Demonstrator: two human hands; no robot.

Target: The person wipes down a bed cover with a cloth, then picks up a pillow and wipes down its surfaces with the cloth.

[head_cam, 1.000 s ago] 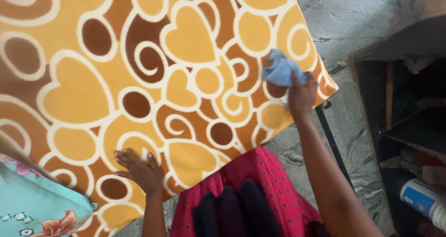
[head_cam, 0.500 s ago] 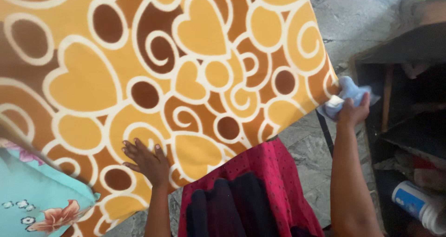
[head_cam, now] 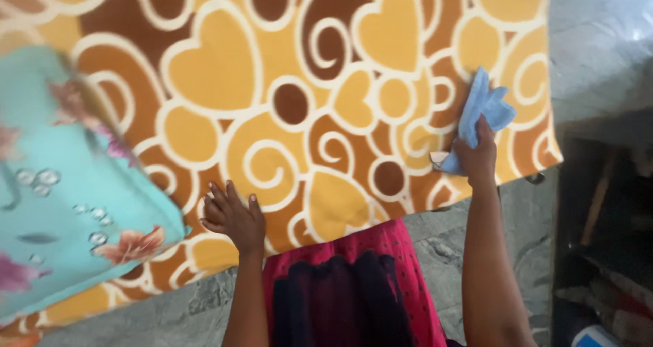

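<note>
A blanket [head_cam: 292,95] patterned with yellow hearts, brown circles and white swirls covers a flat surface and fills most of the view. My right hand [head_cam: 476,158] is shut on a crumpled light blue cloth [head_cam: 480,110] and presses it onto the blanket near its right edge. My left hand [head_cam: 232,215] lies flat, fingers spread, on the blanket's near edge. Between my arms I see my red and black clothing [head_cam: 354,286].
A turquoise cushion with a flower print [head_cam: 61,204] lies on the blanket at the left. Grey stone floor [head_cam: 598,55] shows on the right and below. A dark shelf unit [head_cam: 605,245] holding items stands at the lower right.
My right hand has brought the blue cloth back from the blanket's right corner onto the blanket, further in. The view has shifted, so more of the turquoise cushion shows. My left hand stays flat.
</note>
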